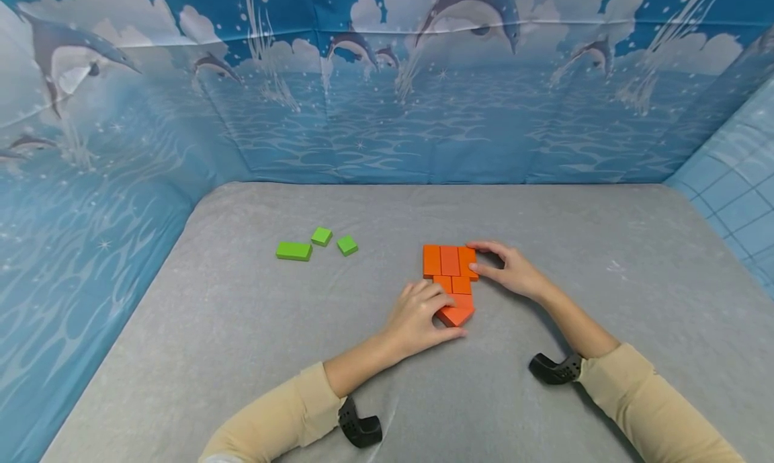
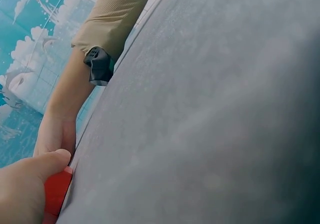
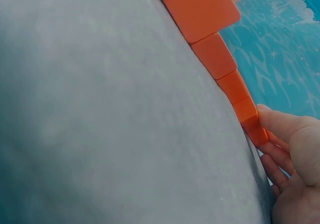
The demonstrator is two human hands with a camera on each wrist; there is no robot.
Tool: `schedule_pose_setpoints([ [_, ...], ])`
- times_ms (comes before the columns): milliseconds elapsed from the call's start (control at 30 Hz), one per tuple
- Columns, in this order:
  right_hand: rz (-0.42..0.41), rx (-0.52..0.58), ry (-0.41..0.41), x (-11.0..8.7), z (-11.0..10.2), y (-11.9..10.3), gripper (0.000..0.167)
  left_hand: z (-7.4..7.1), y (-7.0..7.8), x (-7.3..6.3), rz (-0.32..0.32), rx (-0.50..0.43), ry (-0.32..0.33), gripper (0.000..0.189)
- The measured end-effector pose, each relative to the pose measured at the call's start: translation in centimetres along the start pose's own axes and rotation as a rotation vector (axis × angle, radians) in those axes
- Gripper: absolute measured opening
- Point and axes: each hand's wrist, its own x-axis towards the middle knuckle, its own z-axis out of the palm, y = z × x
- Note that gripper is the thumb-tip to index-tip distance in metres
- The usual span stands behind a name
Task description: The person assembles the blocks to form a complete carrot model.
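Flat orange blocks lie edge to edge on the grey surface, with three upright rectangles (image 1: pixel 449 261) in a row at the top. Two small orange blocks (image 1: pixel 461 285) sit below that row, above a red-orange block whose lower end comes to a point (image 1: pixel 457 315). My left hand (image 1: pixel 417 315) curls round this pointed block, its fingers over the left side and the thumb along the tip. At the upper right, my right hand (image 1: pixel 510 269) holds the outermost rectangle (image 3: pixel 257 134) between thumb and fingers. The left hand covers part of the lower blocks.
Farther left on the grey surface (image 1: pixel 199 322) lie a long green block (image 1: pixel 293 250) and two small green blocks, one square (image 1: pixel 322 236) and another (image 1: pixel 347 245) beside it. A blue dolphin-print cloth (image 1: pixel 375 127) hangs behind. Each wrist wears a black device (image 1: pixel 554 369).
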Motion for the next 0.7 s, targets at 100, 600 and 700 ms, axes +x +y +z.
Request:
schedule_pose_setpoints([
  [100,-0.007,0.001,0.002,0.02,0.01,0.07,0.046,0.06,-0.04,-0.02,0.005,0.002,0.002,0.039],
  [600,-0.010,-0.003,-0.002,-0.07,-0.04,0.03,0.047,0.23,-0.17,-0.07,0.012,-0.012,0.013,0.041],
  [700,-0.011,-0.004,-0.001,-0.07,-0.04,0.04,0.047,0.27,-0.21,-0.10,0.011,-0.019,0.015,0.040],
])
